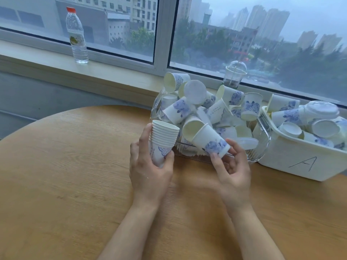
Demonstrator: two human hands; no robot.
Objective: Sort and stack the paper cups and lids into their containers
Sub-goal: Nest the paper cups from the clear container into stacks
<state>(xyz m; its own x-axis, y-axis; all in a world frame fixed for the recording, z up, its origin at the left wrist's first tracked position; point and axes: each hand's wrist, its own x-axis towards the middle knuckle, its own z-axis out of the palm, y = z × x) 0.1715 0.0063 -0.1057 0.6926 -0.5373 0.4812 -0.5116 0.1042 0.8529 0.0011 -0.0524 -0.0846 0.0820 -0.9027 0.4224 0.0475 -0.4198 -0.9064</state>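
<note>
Your left hand (150,166) is wrapped around a stack of cups (163,141), nested and upright, just left of the clear bin (262,145). Your right hand (231,169) pinches a single cup (210,140) between thumb and fingertips; it is tilted with its mouth toward the stack, over the near edge of the clear bin. That bin is heaped with loose cups and flat lids (194,91). Touching its right side sits a white tub (293,162) marked "A", also holding cups and lids. Behind the clear bin, on the windowsill, stands a domed plastic cup (233,75); well to its left is a water bottle (77,34). Everything rests on the wooden table (75,175).
</note>
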